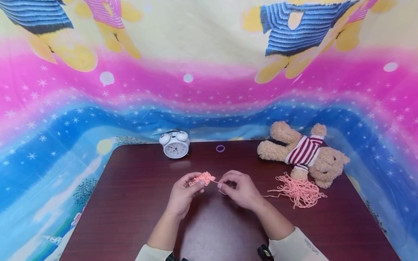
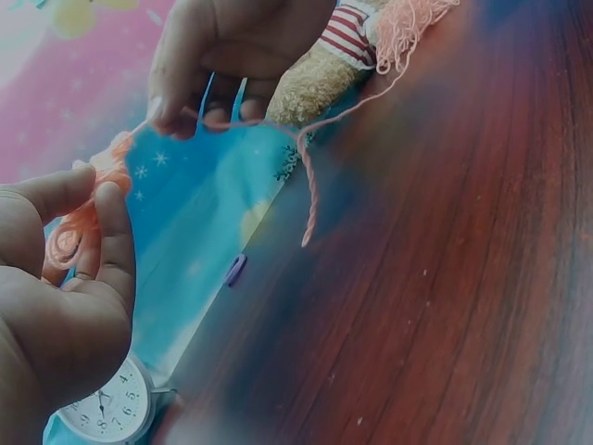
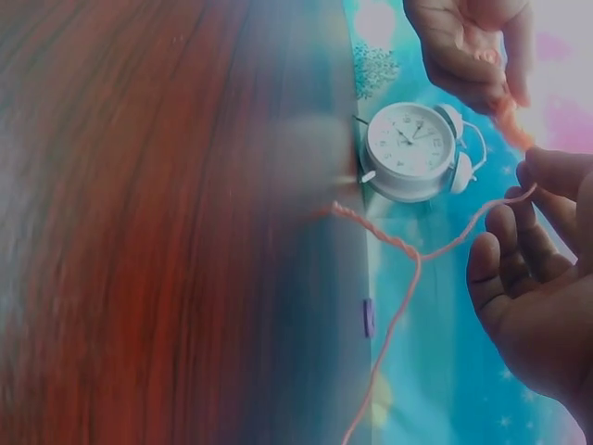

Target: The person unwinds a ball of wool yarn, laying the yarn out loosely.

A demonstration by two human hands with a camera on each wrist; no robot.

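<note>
My left hand [image 1: 183,194] pinches a small bundle of peach yarn [image 1: 205,178] between thumb and fingers, above the table. From the bundle a strand runs right to my right hand [image 1: 241,189], whose thumb and forefinger pinch it. Past the right fingers the yarn strand [image 3: 398,315] hangs down, with a short twisted length [image 2: 310,199] branching off it. The strand leads on to a loose pile of the same peach yarn [image 1: 300,192] at the right of the table. In the left wrist view, loops of the bundle show between the left fingers.
A white twin-bell alarm clock [image 1: 175,145] stands at the back left of the dark wooden table [image 1: 130,210]. A purple ring [image 1: 220,148] lies near the back edge. At the right, a teddy bear [image 1: 303,152] in a striped shirt lies beside the yarn pile. A printed cloth [image 1: 209,98] hangs behind.
</note>
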